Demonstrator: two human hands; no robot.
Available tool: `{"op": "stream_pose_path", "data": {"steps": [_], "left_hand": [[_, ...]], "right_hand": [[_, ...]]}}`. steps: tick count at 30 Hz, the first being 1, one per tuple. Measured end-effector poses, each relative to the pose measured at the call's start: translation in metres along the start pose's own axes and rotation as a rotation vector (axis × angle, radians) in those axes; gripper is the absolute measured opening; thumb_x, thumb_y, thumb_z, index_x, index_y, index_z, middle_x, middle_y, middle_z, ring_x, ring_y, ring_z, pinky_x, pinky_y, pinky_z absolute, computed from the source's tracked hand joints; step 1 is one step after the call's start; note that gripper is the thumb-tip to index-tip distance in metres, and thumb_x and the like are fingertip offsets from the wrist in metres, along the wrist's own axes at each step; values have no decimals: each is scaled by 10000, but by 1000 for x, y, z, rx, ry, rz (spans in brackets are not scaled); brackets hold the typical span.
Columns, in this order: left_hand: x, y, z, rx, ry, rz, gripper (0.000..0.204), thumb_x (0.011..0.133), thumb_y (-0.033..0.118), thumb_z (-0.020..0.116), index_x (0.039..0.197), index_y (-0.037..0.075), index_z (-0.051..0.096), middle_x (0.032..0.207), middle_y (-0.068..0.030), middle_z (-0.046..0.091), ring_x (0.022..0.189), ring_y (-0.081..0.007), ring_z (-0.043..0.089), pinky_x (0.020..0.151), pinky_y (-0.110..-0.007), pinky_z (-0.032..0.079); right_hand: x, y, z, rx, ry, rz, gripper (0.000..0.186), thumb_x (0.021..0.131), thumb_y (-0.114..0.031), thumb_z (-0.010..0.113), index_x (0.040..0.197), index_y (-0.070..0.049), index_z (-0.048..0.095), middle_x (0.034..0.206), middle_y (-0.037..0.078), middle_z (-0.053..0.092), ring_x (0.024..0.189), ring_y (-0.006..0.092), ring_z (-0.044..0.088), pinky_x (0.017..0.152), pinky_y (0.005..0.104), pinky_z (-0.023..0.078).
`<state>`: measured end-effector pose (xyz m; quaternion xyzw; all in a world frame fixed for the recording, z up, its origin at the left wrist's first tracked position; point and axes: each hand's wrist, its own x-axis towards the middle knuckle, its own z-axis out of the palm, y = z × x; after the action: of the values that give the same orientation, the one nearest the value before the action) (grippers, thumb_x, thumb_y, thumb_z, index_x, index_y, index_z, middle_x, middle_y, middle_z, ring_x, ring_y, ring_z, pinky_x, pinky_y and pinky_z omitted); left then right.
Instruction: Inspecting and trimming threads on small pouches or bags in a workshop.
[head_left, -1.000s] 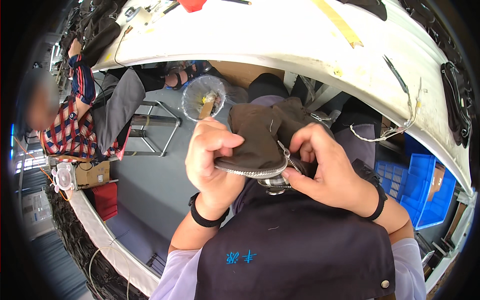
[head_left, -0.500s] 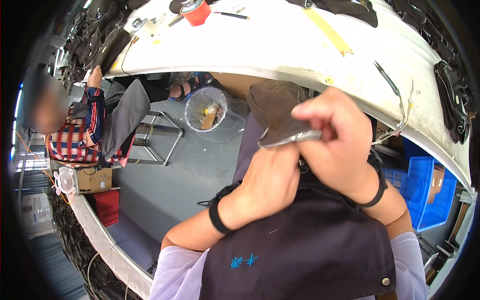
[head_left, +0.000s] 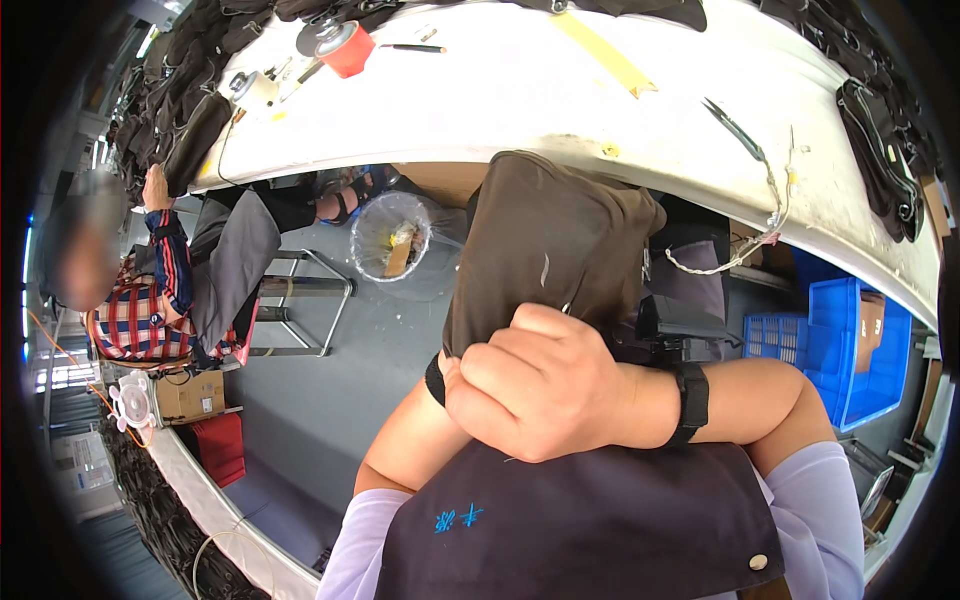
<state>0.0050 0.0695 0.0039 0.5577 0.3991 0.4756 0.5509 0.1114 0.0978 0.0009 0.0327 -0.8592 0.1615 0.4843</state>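
Your dark brown, boxy fabric pouch (head_left: pixel 525 235) is held up before you, broad side facing you, creased toward its right, its near edge partly hidden.

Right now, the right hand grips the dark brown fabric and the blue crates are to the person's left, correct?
Not quite: the head view shows the blue crates to the person's right. The right hand does grip the dark brown fabric.

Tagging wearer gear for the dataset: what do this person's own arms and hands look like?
Short, pale lilac sleeves on both arms (left sleeve, right sleeve), forearms bare below. A black band on each wrist: right band broad and strap-like, left band partly covered. Right hand: no glove or ring visible. Left hand too hidden to describe.
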Motion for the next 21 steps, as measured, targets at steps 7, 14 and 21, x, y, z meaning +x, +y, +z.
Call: {"op": "stream_pose_path", "data": {"steps": [7, 14, 21], "left_hand": [[-8, 12, 1, -346, -90, -178, 385, 952, 102, 494, 1325, 15, 446, 1323, -110, 506, 1185, -207, 520, 982, -332, 424], [-48, 9, 24, -820, -137, -418, 442, 991, 113, 454, 1414, 7, 386, 1418, -97, 453, 1266, -176, 473, 1064, -304, 388], [-64, -32, 33, -162, -377, -293, 470, 967, 154, 466, 1400, -11, 384, 1406, -147, 431, 1294, -268, 424, 1083, -368, 338]], "right_hand": [[-24, -1, -38, 199, -270, -114, 158, 758, -164, 661, 863, -56, 613, 759, 9, 551, 573, 110, 491, 525, 266, 342], [-15, 81, -73, 376, -402, 377, 455, 957, -296, 422, 1240, 36, 551, 1249, 190, 570, 1188, 325, 520, 1027, 394, 373], [-7, 91, -21, 796, -433, 390, 509, 917, -469, 566, 1057, 14, 648, 1014, 172, 652, 960, 262, 611, 828, 338, 466]]}}
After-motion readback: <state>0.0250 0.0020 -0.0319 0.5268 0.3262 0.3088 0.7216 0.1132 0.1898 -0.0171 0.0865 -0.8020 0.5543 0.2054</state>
